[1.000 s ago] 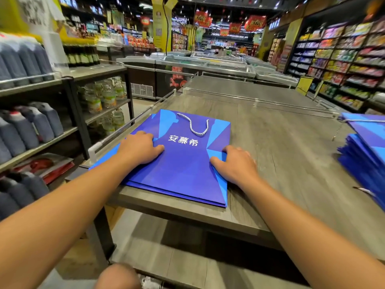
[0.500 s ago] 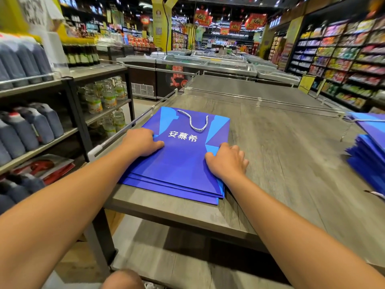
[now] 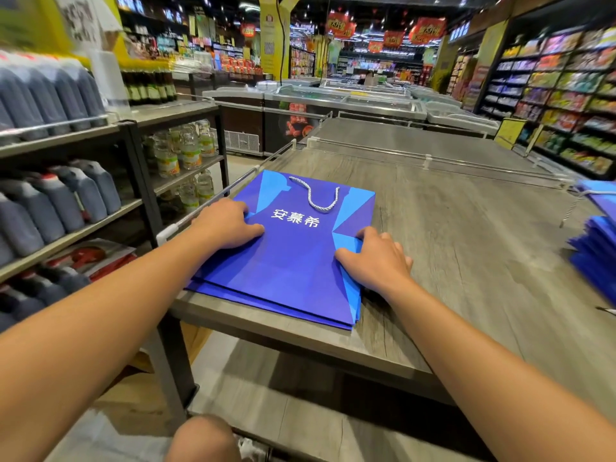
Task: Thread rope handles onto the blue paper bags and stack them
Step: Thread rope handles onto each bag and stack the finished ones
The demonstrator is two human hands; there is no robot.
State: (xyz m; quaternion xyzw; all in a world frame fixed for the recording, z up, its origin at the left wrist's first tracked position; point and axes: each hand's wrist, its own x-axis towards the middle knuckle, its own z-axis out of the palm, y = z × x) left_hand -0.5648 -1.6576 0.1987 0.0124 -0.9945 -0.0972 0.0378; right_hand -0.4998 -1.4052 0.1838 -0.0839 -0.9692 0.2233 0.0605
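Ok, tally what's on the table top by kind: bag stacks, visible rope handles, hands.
Bag stacks: 2, one under the hands, one at the right edge
Rope handles: 1
Hands: 2, left hand, right hand
Total: 5

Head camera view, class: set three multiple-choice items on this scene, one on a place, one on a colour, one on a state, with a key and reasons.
1. Where does the flat stack of blue paper bags lie?
A. on the grey wood-grain table's near left corner
B. on the floor
C. on a shelf of bottles

2. What colour is the twisted rope handle on the top bag?
A. red
B. white
C. black

3. What are the left hand and right hand doing?
A. lifting a bottle
B. hanging idle
C. resting on the stack's two sides

Key: 1 A, the stack sits by that table corner; 2 B, a pale loop shows; 3 C, both hands lie on the stack's edges.
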